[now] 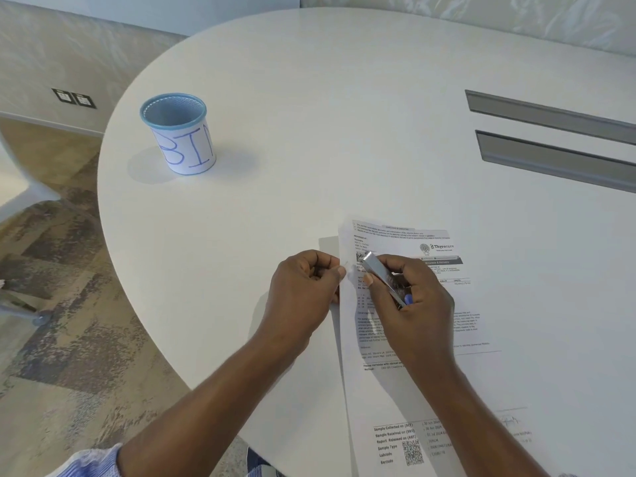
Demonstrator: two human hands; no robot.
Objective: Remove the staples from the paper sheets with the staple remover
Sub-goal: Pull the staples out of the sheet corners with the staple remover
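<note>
Printed paper sheets (430, 339) lie on the white table (309, 98) in front of me, a lab report with black text and a QR code. My left hand (303, 290) pinches the left edge of the sheets near the top corner. My right hand (409, 301) grips a silver metal staple remover (385, 280) with a blue end, its tip pressed to the paper close to my left fingertips. The staple itself is too small to make out.
A blue mesh cup labelled "BIN" (179, 136) stands at the far left of the table. Two grey cable slots (550, 139) run across the table at the right. The table's curved edge drops to carpeted floor on the left.
</note>
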